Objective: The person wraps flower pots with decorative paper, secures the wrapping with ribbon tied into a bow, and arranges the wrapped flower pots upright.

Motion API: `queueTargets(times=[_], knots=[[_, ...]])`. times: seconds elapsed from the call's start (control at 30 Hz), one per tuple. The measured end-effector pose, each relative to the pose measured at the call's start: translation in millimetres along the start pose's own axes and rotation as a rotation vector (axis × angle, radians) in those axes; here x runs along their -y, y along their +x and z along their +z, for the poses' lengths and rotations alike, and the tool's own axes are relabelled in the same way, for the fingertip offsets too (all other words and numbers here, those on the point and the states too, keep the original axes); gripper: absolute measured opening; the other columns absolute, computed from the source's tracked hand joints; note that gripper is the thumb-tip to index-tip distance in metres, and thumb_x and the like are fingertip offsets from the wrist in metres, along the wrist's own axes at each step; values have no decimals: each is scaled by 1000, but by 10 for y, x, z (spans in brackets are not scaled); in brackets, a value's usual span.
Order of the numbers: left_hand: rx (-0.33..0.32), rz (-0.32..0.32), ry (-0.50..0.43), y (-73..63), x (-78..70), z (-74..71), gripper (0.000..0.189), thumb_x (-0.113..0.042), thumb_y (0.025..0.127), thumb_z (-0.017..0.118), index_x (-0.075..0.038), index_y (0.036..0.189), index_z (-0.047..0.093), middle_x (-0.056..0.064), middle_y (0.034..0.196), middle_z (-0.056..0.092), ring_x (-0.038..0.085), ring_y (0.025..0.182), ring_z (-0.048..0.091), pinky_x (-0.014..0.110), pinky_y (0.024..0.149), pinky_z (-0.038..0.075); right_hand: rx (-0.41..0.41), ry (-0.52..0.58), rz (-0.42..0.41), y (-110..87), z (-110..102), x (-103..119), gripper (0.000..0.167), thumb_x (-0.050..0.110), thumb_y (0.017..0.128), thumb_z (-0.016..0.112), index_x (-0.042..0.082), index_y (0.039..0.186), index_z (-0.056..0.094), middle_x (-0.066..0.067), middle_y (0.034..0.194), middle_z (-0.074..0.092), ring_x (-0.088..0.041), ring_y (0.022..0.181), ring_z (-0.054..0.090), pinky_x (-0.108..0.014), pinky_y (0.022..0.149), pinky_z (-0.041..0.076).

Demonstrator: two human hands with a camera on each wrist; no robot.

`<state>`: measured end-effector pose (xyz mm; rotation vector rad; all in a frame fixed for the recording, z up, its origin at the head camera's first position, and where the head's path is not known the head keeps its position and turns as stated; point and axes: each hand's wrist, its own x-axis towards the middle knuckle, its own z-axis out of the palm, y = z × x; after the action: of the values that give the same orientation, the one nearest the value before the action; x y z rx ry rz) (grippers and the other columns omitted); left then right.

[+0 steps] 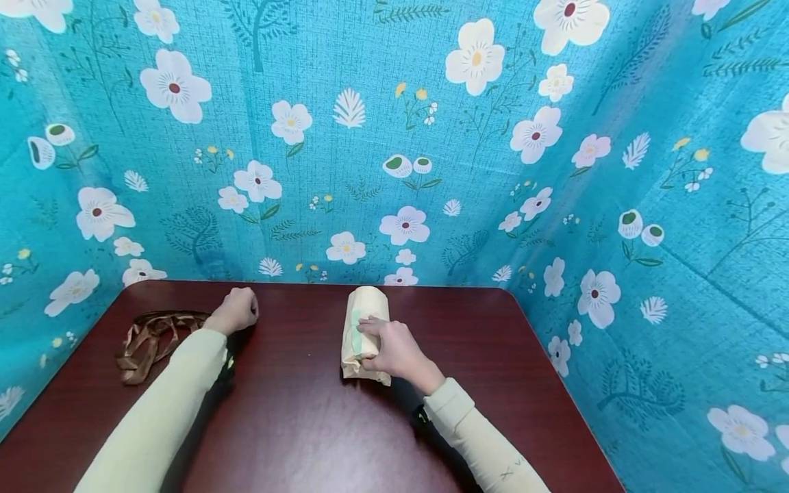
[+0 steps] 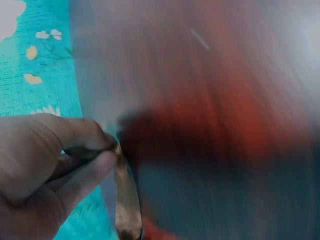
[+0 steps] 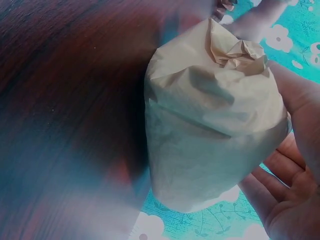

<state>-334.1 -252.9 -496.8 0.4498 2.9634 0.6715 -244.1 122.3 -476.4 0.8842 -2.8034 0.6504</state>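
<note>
A parcel wrapped in cream paper [image 1: 368,301] lies lengthwise on the table, with a pale green strip [image 1: 356,334] along its top. My right hand [image 1: 401,350] holds it from the right side, thumb toward the near end. In the right wrist view the paper at the parcel's near end [image 3: 242,55] is crumpled and folded in. Over at the left, my left hand [image 1: 234,311] pinches a shiny brown ribbon [image 2: 128,205] between thumb and forefinger. The rest of the brown ribbon [image 1: 144,352] lies in loose loops left of that wrist, partly hidden by the forearm.
The dark reddish-brown table [image 1: 296,411] has rounded far corners. A blue floral cloth [image 1: 345,171] hangs right behind its far edge and along the sides. Much of the left wrist view is blurred.
</note>
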Motion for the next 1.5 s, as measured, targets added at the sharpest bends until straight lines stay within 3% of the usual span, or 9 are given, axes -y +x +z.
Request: queueTargets(times=[0.17, 0.33, 0.43, 0.53, 0.7, 0.9, 1.03, 1.2, 1.5], knots=[[-71, -31, -111, 314, -253, 74, 16, 3, 87, 64, 2, 76, 76, 9, 71, 71, 26, 72, 61, 41, 69, 53, 19, -4, 8, 4, 4, -2, 68, 26, 68, 93, 14, 131, 70, 1, 138, 66, -17, 133, 57, -36, 89, 57], [-226, 69, -325, 617, -786, 169, 12, 1, 91, 67, 3, 94, 78, 22, 103, 75, 40, 104, 67, 52, 86, 56, 15, -12, 7, -2, -4, 0, 68, 26, 68, 93, 14, 131, 71, 1, 137, 66, -18, 133, 58, -36, 89, 57], [-238, 154, -442, 741, -1104, 217, 13, -2, 95, 67, 0, 101, 79, 21, 110, 74, 37, 107, 68, 51, 88, 56, 2, -8, -5, -2, -14, 2, 67, 25, 67, 93, 13, 130, 71, 0, 136, 67, -19, 132, 59, -36, 89, 57], [-168, 222, -452, 791, -1275, 251, 16, -1, 97, 64, -1, 106, 78, 19, 110, 73, 33, 102, 69, 49, 87, 57, -6, 3, -15, 5, -15, 7, 67, 24, 68, 93, 13, 130, 71, -1, 136, 67, -19, 132, 59, -37, 90, 57], [-15, 239, -306, 742, -1119, 280, 29, 7, 92, 58, 4, 116, 73, 23, 121, 69, 36, 113, 64, 49, 90, 54, -9, 13, -3, 8, 1, 15, 68, 26, 67, 94, 14, 130, 71, 1, 136, 67, -18, 132, 59, -39, 93, 56], [86, 98, -110, 559, -609, 272, 43, 1, 89, 69, 10, 131, 62, 29, 133, 61, 44, 126, 55, 54, 98, 51, 2, 1, -6, 11, 9, 13, 68, 27, 68, 94, 14, 130, 71, 0, 137, 66, -18, 132, 59, -40, 92, 56], [64, -12, -87, 446, -398, 253, 31, -4, 93, 70, 8, 121, 68, 28, 124, 65, 43, 113, 60, 53, 93, 53, 4, -12, -4, 22, -5, 6, 67, 27, 68, 93, 14, 130, 71, 0, 137, 66, -18, 132, 59, -40, 90, 56], [31, -118, -137, 421, -370, 221, 10, -6, 96, 67, 2, 96, 74, 20, 101, 70, 28, 81, 66, 44, 74, 56, 17, -35, 1, 34, -14, -5, 67, 28, 68, 93, 15, 131, 71, 1, 137, 66, -17, 133, 58, -38, 89, 56], [-39, -173, -197, 733, -595, 250, 29, -7, 93, 67, 0, 65, 70, 10, 59, 65, 24, 58, 62, 38, 66, 53, -3, -25, -1, 16, -9, 11, 67, 27, 67, 94, 14, 128, 72, 1, 136, 67, -17, 130, 60, -36, 88, 57]])
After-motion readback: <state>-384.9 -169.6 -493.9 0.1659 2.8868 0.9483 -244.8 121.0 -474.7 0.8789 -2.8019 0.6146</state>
